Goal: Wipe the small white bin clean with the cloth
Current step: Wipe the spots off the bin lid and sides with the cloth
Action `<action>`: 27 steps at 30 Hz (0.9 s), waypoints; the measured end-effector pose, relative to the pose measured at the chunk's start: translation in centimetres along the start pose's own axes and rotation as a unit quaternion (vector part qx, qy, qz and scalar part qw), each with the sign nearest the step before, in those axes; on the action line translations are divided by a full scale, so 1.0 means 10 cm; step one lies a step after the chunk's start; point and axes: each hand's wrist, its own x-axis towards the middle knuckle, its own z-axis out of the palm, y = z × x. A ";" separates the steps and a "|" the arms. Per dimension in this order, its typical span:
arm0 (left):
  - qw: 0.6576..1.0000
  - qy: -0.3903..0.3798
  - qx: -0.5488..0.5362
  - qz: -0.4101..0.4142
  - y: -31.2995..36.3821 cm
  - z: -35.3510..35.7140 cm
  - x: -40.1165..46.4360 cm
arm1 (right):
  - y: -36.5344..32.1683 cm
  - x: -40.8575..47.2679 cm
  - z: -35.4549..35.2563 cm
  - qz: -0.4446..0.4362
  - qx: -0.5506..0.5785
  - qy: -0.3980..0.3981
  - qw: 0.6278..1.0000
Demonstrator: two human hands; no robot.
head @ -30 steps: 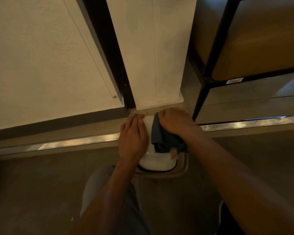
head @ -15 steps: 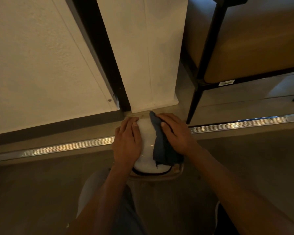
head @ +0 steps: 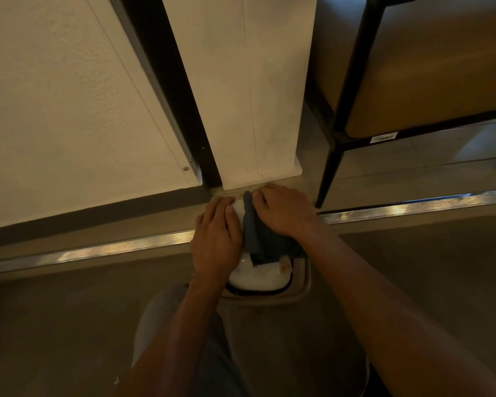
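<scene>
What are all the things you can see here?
bin: one, white, on the floor below the pillar, under both hands
cloth: one, dark blue, on top of the bin
pillar: one, white, just behind the bin
wall panel: one, cream, left
chair: one, black frame with tan seat, upper right
metal strip: one, silver, across the floor
left hand: one, resting flat on the bin
right hand: one, pressing on the cloth
</scene>
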 end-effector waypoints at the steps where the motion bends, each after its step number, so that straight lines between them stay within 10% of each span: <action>1: 1.000 -0.004 0.005 -0.003 -0.01 0.01 0.00 | 0.09 -0.06 0.00 -0.042 0.038 -0.007 0.998; 6: 1.000 -0.017 0.003 -0.019 -0.04 0.02 -0.01 | 0.25 -0.15 0.02 0.014 0.149 0.000 0.989; 12: 1.000 -0.005 -0.003 0.001 -0.02 0.00 0.00 | -0.10 0.09 0.05 0.139 -0.026 -0.037 0.989; 21: 1.000 -0.007 -0.007 -0.005 -0.01 0.00 -0.02 | 0.24 -0.14 0.04 -0.110 0.025 -0.018 0.993; 27: 1.000 -0.013 -0.011 0.001 0.00 -0.02 -0.01 | 0.08 -0.03 0.02 0.024 -0.019 -0.031 0.999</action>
